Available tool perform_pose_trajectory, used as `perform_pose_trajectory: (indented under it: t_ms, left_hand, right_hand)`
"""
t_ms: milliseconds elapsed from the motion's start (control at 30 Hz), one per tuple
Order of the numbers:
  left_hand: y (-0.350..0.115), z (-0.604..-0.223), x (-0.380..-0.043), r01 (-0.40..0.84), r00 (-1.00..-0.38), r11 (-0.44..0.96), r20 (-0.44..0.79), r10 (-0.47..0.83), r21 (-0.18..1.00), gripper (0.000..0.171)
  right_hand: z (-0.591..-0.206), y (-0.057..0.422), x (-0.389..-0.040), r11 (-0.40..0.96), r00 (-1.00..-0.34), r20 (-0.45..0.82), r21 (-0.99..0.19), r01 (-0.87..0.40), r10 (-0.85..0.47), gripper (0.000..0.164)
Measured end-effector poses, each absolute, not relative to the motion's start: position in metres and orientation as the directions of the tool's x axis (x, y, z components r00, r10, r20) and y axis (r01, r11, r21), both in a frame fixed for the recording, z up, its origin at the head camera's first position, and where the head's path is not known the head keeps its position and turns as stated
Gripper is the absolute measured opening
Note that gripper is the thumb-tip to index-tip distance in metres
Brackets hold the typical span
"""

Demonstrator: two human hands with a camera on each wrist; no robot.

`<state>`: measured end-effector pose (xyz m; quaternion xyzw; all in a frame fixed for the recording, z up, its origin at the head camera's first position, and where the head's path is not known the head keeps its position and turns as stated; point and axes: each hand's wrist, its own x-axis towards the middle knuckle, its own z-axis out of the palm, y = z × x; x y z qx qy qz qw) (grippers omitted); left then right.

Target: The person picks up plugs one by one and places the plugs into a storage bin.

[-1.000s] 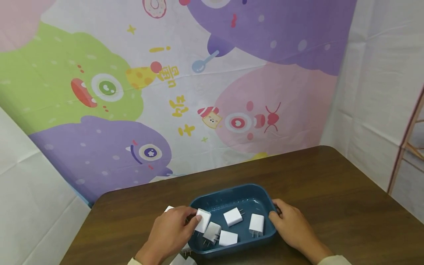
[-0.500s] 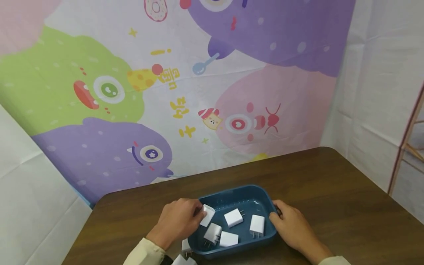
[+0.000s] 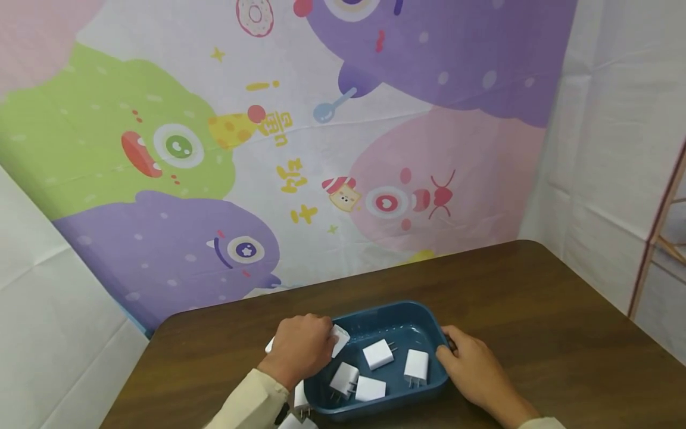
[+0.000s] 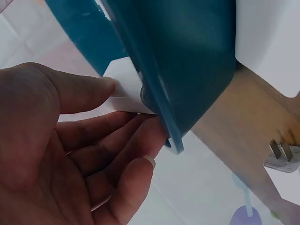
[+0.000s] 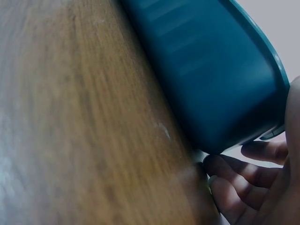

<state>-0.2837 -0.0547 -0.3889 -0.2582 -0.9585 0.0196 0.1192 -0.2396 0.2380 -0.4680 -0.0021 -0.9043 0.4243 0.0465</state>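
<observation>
My left hand [image 3: 302, 348] pinches a white plug-in charger [image 3: 341, 341] at the left end of a blue plastic bin [image 3: 375, 322]. In the left wrist view, the thumb lies on the charger [image 4: 124, 84], just inside the bin's rim, and the other fingers are curled below it. Several similar chargers lie in the bin, among them one with its prongs to the right [image 3: 378, 355] and one with its prongs toward me [image 3: 415, 364]. My right hand [image 3: 471, 363] holds the bin's right end, thumb at the rim and fingertips under its outer side.
More white chargers stand outside the bin at its near left, including one charger [image 3: 300, 399] beside the wall. Another white edge [image 3: 270, 344] shows behind my left hand. The brown wooden table [image 3: 536, 310] ends at a cartoon-printed cloth [image 3: 300, 250].
My left hand has moved right and slightly away from me, its wrist turning over, and the charger in it has tilted and shifted further over the bin. The right hand keeps its hold.
</observation>
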Motion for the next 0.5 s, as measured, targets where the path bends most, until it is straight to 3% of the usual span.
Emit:
perform_pose_trajectory:
  t_ms: [233,500]
  left_hand:
    - [-0.0483,-0.3965,-0.2847,0.497,-0.823,0.854,0.228,0.520,-0.155,0.022]
    - [-0.0498,-0.3946,-0.2827,0.489,-0.837,0.870,0.245,0.489,-0.067,0.019]
  right_hand:
    - [-0.4694,0.2377,-0.2396,0.640,-0.996,0.079,-0.768,-0.030,0.047,0.033]
    - [-0.4685,0.2383,-0.2390,0.633,-0.994,0.101,-0.772,-0.051,0.044,0.031]
